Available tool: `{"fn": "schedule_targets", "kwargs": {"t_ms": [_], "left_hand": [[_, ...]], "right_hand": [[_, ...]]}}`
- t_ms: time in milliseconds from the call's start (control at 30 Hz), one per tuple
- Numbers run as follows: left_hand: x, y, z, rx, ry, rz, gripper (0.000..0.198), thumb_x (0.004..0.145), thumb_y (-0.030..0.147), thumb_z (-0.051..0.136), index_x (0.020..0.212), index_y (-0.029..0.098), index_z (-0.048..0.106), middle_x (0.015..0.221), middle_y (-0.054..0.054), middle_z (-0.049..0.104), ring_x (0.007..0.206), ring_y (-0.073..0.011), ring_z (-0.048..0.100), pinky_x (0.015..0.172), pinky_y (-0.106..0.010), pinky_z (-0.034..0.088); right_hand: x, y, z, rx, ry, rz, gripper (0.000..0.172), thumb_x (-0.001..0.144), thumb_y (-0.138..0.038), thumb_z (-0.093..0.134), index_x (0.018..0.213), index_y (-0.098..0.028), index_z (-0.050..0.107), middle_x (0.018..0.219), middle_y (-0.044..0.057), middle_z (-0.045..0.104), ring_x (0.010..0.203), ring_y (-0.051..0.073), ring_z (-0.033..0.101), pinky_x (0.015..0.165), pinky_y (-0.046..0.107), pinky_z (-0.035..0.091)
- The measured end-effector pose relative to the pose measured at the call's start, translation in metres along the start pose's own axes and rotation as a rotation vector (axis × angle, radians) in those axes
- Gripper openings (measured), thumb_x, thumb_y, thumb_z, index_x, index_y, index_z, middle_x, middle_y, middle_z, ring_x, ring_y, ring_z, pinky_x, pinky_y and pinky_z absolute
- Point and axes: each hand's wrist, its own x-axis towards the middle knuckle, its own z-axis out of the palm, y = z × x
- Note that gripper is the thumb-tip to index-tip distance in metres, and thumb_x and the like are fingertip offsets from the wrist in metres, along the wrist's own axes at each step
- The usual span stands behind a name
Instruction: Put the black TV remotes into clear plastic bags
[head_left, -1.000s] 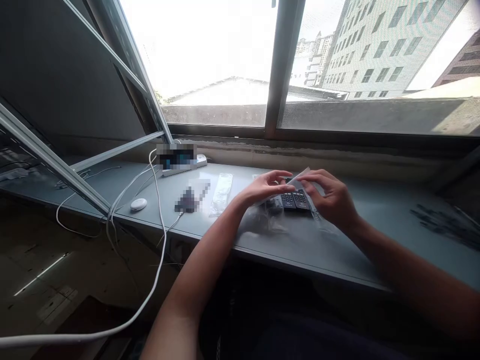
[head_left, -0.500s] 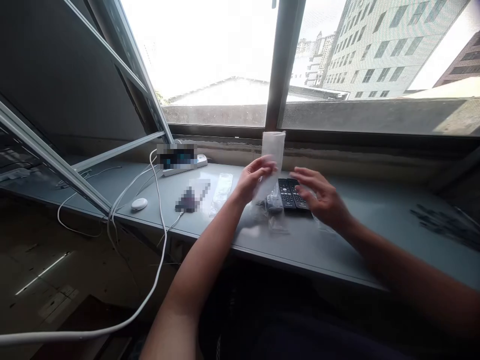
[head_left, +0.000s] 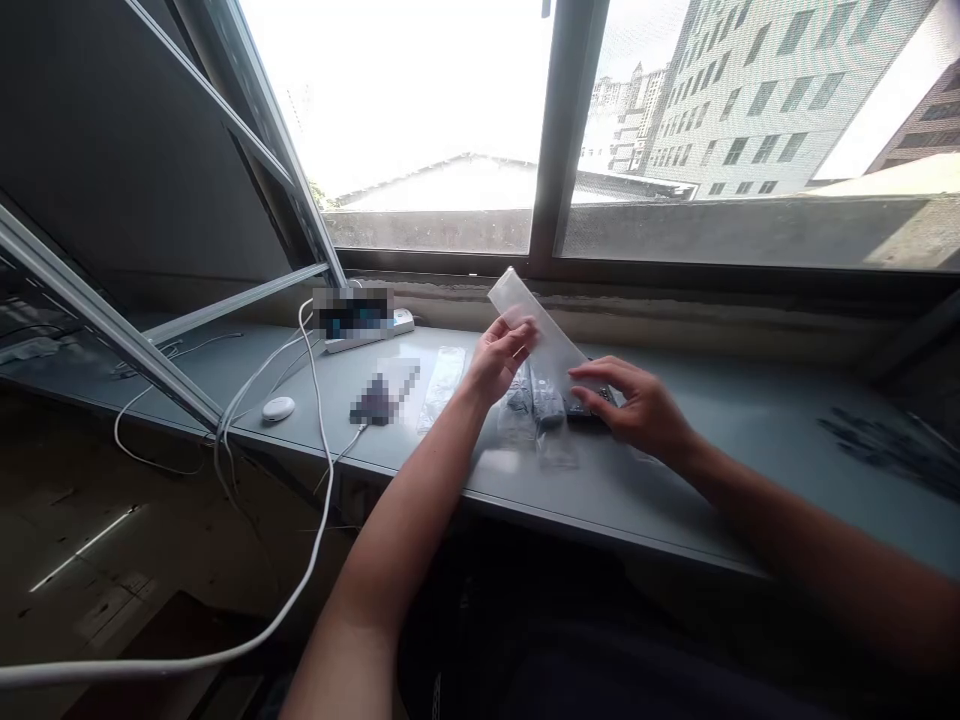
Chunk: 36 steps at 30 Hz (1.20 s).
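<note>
A translucent plastic bag (head_left: pixel 546 325) slants through the air above the table. My left hand (head_left: pixel 504 352) pinches its left side near the upper end. At the bag's lower right end is my right hand (head_left: pixel 626 400), its thumb and forefinger a little apart; whether they touch the bag is unclear. Beneath the bag, dark remotes (head_left: pixel 585 408) lie partly hidden by it and my right hand. Just left of them, a wrapped remote (head_left: pixel 547 405) and another clear-wrapped item (head_left: pixel 519 405) rest on the table.
Flat clear bags (head_left: pixel 444 388) lie left of my left forearm. Further left are a blurred device (head_left: pixel 379 400) on a cable, a white round object (head_left: pixel 278 408), a power strip (head_left: pixel 403 321) and metal shelf bars (head_left: pixel 240 300). Dark items (head_left: pixel 885 445) lie far right.
The plastic bag has tipped from upright to slanting, its top to the left. My right hand has moved slightly left and down, to the bag's lower end.
</note>
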Motion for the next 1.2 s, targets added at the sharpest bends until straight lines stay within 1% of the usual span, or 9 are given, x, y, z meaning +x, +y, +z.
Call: {"fn": "schedule_targets", "kwargs": {"t_ms": [133, 300, 367, 467, 567, 700, 800, 1000, 1200], "left_hand": [[-0.001, -0.001, -0.001, 0.021, 0.029, -0.051, 0.031, 0.088, 0.011, 0.088, 0.113, 0.022, 0.076, 0.118, -0.004, 0.082, 0.121, -0.0188, 0.078, 0.127, -0.042, 0.050], [-0.013, 0.000, 0.006, 0.040, -0.174, -0.268, 0.021, 0.096, 0.029, 0.088, 0.110, 0.021, 0.076, 0.144, -0.014, 0.075, 0.134, -0.0279, 0.074, 0.130, -0.050, 0.051], [-0.016, 0.000, 0.008, 0.056, -0.268, -0.342, 0.025, 0.097, 0.038, 0.088, 0.111, 0.020, 0.077, 0.146, -0.017, 0.074, 0.135, -0.0308, 0.074, 0.129, -0.051, 0.053], [-0.016, -0.004, 0.007, 0.149, -0.351, -0.395, 0.035, 0.096, 0.046, 0.090, 0.115, 0.019, 0.079, 0.135, -0.018, 0.079, 0.129, -0.0322, 0.077, 0.126, -0.055, 0.055], [-0.012, -0.009, 0.002, 0.223, -0.306, -0.312, 0.043, 0.090, 0.038, 0.097, 0.125, 0.019, 0.079, 0.127, -0.016, 0.084, 0.123, -0.0298, 0.080, 0.125, -0.055, 0.055], [-0.006, -0.012, -0.004, 0.254, -0.246, -0.189, 0.042, 0.083, 0.032, 0.101, 0.117, 0.016, 0.084, 0.139, -0.017, 0.081, 0.132, -0.0305, 0.077, 0.129, -0.051, 0.051], [-0.002, -0.013, -0.008, 0.254, -0.203, -0.143, 0.037, 0.086, 0.035, 0.099, 0.114, 0.015, 0.087, 0.135, -0.017, 0.083, 0.133, -0.0293, 0.077, 0.131, -0.047, 0.049], [0.006, -0.016, -0.015, 0.271, -0.026, -0.134, 0.039, 0.083, 0.040, 0.101, 0.110, 0.015, 0.087, 0.118, -0.013, 0.086, 0.121, -0.0267, 0.081, 0.127, -0.047, 0.052], [0.004, -0.016, -0.014, 0.263, -0.085, -0.163, 0.038, 0.082, 0.039, 0.102, 0.110, 0.018, 0.086, 0.114, -0.010, 0.086, 0.116, -0.0256, 0.081, 0.119, -0.042, 0.058]], "right_hand": [[0.001, 0.002, -0.003, -0.056, 0.144, 0.005, 0.011, 0.105, -0.032, 0.078, 0.116, -0.029, 0.080, 0.105, 0.005, 0.083, 0.094, 0.029, 0.081, 0.091, 0.047, 0.067], [0.000, 0.003, -0.005, -0.175, 0.237, -0.041, 0.048, 0.106, -0.030, 0.074, 0.153, -0.031, 0.069, 0.107, 0.004, 0.083, 0.075, 0.023, 0.072, 0.076, 0.042, 0.067], [0.000, 0.003, -0.005, -0.203, 0.202, -0.083, 0.039, 0.107, -0.031, 0.073, 0.145, -0.032, 0.076, 0.107, 0.007, 0.083, 0.079, 0.025, 0.072, 0.077, 0.044, 0.067], [0.002, 0.001, -0.005, -0.184, 0.133, -0.163, 0.022, 0.108, -0.029, 0.070, 0.121, -0.035, 0.088, 0.109, 0.009, 0.083, 0.102, 0.034, 0.076, 0.090, 0.054, 0.068], [0.003, -0.001, -0.003, -0.157, 0.107, -0.184, 0.027, 0.108, -0.028, 0.070, 0.126, -0.037, 0.088, 0.119, 0.009, 0.085, 0.121, 0.038, 0.074, 0.104, 0.064, 0.065], [0.004, -0.001, -0.001, -0.163, 0.140, -0.182, 0.037, 0.108, -0.027, 0.072, 0.142, -0.035, 0.083, 0.137, 0.010, 0.082, 0.138, 0.041, 0.069, 0.117, 0.070, 0.058], [0.003, 0.000, -0.001, -0.170, 0.168, -0.192, 0.038, 0.107, -0.025, 0.072, 0.143, -0.033, 0.082, 0.139, 0.012, 0.081, 0.140, 0.041, 0.069, 0.119, 0.070, 0.057], [0.003, -0.002, -0.002, -0.123, 0.121, -0.211, 0.024, 0.106, -0.023, 0.071, 0.121, -0.032, 0.088, 0.115, 0.010, 0.086, 0.120, 0.038, 0.077, 0.104, 0.063, 0.066], [0.001, -0.001, 0.001, -0.119, 0.060, -0.195, 0.031, 0.107, -0.024, 0.071, 0.133, -0.032, 0.086, 0.133, 0.009, 0.085, 0.139, 0.040, 0.072, 0.116, 0.066, 0.061]]}}
